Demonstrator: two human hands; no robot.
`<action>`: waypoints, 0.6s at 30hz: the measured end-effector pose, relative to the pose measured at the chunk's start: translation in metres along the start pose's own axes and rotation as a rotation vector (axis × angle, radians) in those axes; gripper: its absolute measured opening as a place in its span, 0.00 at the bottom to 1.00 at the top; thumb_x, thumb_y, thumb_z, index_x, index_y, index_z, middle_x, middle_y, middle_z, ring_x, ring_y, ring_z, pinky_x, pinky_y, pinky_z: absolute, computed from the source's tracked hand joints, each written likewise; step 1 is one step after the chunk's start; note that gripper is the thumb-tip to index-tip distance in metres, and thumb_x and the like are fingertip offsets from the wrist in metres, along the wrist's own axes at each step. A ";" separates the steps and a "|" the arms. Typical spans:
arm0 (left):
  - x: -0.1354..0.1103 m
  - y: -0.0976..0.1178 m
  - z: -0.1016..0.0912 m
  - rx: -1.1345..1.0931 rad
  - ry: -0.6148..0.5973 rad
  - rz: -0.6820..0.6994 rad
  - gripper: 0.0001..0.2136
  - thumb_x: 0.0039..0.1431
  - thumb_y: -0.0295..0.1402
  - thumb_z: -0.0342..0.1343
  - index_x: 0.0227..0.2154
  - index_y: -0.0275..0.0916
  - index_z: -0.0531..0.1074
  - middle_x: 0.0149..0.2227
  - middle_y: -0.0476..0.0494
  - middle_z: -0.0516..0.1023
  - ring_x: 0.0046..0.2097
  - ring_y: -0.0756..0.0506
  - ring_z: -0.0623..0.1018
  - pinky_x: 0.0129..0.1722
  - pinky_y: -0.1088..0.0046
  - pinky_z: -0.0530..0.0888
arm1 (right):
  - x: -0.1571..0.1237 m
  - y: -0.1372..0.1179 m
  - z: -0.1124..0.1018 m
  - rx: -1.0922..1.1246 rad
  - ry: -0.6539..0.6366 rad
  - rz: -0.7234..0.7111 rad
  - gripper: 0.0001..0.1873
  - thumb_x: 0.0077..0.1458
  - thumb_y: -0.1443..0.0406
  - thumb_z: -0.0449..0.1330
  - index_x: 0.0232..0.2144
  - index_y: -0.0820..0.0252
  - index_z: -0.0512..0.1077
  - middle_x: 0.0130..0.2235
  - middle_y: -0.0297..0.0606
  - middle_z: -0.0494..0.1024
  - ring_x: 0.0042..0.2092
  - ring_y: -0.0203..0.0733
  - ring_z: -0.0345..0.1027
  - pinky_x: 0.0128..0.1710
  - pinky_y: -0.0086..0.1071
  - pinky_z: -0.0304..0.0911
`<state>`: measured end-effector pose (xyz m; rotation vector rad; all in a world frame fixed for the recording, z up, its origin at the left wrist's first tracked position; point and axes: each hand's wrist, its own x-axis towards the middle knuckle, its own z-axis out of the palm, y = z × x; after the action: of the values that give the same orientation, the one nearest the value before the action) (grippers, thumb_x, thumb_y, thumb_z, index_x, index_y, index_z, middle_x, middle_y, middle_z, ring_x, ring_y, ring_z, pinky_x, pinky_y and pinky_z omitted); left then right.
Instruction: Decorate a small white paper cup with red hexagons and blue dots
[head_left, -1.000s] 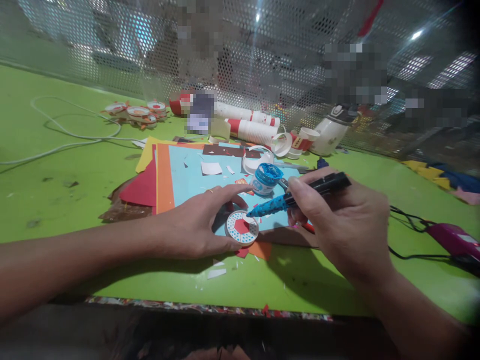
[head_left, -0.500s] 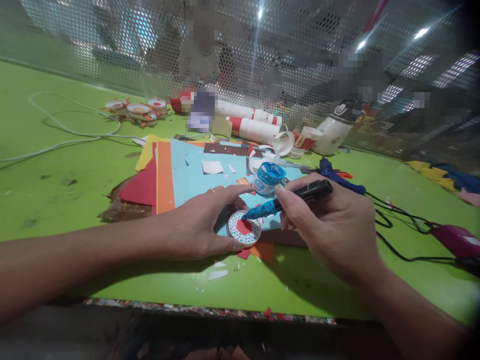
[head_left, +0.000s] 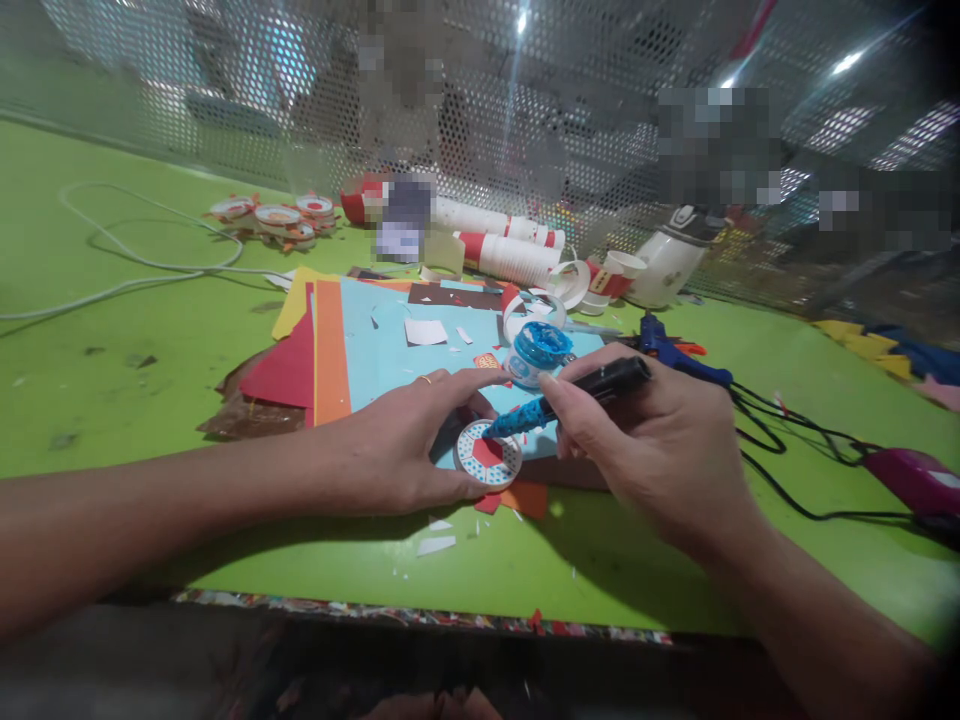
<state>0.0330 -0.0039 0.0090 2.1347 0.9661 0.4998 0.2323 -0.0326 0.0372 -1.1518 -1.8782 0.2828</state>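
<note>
My left hand (head_left: 401, 440) holds a small round white disc (head_left: 488, 457) with a red centre and blue dots, thumb and forefinger curled round its rim. It rests on a light blue paper sheet (head_left: 390, 345). My right hand (head_left: 645, 440) grips a black pen-like tool (head_left: 592, 385) whose front end is coated in blue paint. Its tip touches the disc's upper left rim. A small open jar of blue paint (head_left: 536, 352) stands just behind the disc.
Red, orange and yellow paper sheets (head_left: 315, 340) lie under the blue one on the green table (head_left: 112, 330). Paper cups (head_left: 510, 255) and finished discs (head_left: 274, 220) sit at the back by a mesh screen. A blue glue gun (head_left: 675, 350), black cables and a purple device (head_left: 911, 480) lie right.
My right hand has moved left and down, bringing the painted tip from above the disc's right side onto its upper left rim. My left hand has stayed on the disc.
</note>
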 end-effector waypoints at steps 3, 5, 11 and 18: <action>0.001 -0.002 0.000 0.028 -0.007 0.024 0.35 0.53 0.36 0.61 0.63 0.42 0.56 0.55 0.37 0.74 0.52 0.37 0.74 0.51 0.59 0.71 | 0.000 0.001 0.001 0.020 -0.009 -0.007 0.08 0.56 0.65 0.63 0.25 0.60 0.71 0.19 0.27 0.73 0.19 0.29 0.63 0.20 0.24 0.61; 0.001 -0.003 0.000 0.026 -0.005 0.056 0.35 0.54 0.38 0.61 0.64 0.42 0.55 0.56 0.37 0.73 0.53 0.37 0.74 0.51 0.60 0.71 | -0.001 0.000 0.002 0.020 -0.006 -0.016 0.08 0.56 0.66 0.64 0.25 0.60 0.72 0.19 0.27 0.73 0.19 0.29 0.63 0.20 0.24 0.61; 0.001 -0.005 -0.001 0.008 -0.015 0.018 0.38 0.53 0.38 0.62 0.65 0.45 0.52 0.54 0.39 0.75 0.52 0.37 0.75 0.50 0.62 0.71 | -0.001 -0.003 -0.005 0.012 0.243 0.068 0.11 0.57 0.62 0.63 0.24 0.58 0.72 0.18 0.28 0.70 0.19 0.31 0.63 0.20 0.27 0.62; 0.002 -0.006 0.001 -0.010 0.004 0.010 0.38 0.52 0.37 0.63 0.65 0.44 0.54 0.51 0.39 0.75 0.48 0.40 0.76 0.47 0.63 0.71 | -0.003 -0.002 -0.007 0.059 0.273 0.107 0.11 0.56 0.60 0.63 0.24 0.57 0.72 0.18 0.27 0.68 0.19 0.32 0.62 0.19 0.29 0.60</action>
<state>0.0316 0.0000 0.0039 2.1308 0.9543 0.5134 0.2371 -0.0380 0.0410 -1.1893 -1.5636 0.2259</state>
